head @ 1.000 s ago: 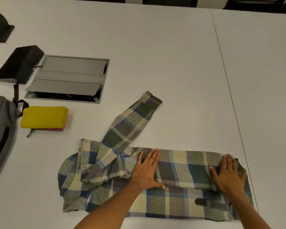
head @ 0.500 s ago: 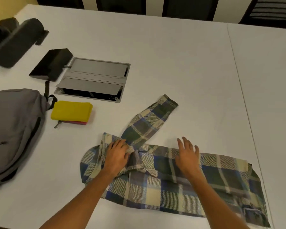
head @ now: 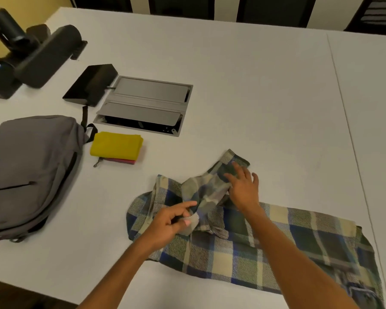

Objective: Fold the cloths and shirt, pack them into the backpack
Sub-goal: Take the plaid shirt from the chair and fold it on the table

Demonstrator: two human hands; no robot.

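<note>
My plaid shirt (head: pixel 265 246) lies lengthwise across the table's (head: pixel 254 85) near edge, sleeve (head: pixel 212 186) angling away. My left hand (head: pixel 172 221) pinches the sleeve's base; my right hand (head: pixel 243 188), fingers loosely spread, is nearer the cuff.

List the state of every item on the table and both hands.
shirt: partly folded, sleeve bunched up
left hand: pinching shirt fabric
right hand: fingers spread on the sleeve
yellow cloth: folded, stacked on a pink one
backpack: lying flat; cannot tell if open
table hatch: near flap propped open
</note>
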